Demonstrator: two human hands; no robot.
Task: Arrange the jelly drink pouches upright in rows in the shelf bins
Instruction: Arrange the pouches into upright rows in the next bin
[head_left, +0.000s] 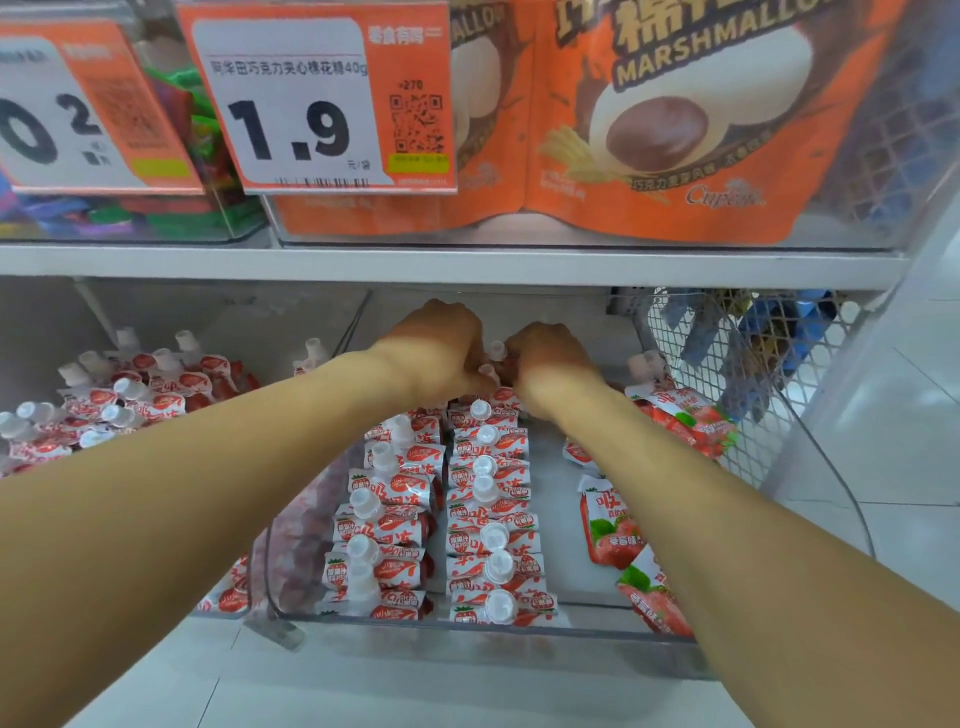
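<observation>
Red-and-white strawberry jelly drink pouches with white caps stand upright in two rows (483, 514) inside a clear plastic shelf bin (467, 629). Deep at the back of that bin my left hand (441, 348) and my right hand (550, 364) meet, fingers curled around pouches (496, 364) at the far end of the right row. Loose pouches (670, 415) lie flat along the bin's right side, and more (618, 525) lie near the front right. The neighbouring bin to the left holds a heap of the same pouches (130, 400).
A white shelf board (415, 262) runs just above my hands. Above it stand orange marshmallow bags (675, 130) and price tags (317, 98). A wire mesh basket (737, 364) closes the right side. White floor tiles (909, 441) lie beyond.
</observation>
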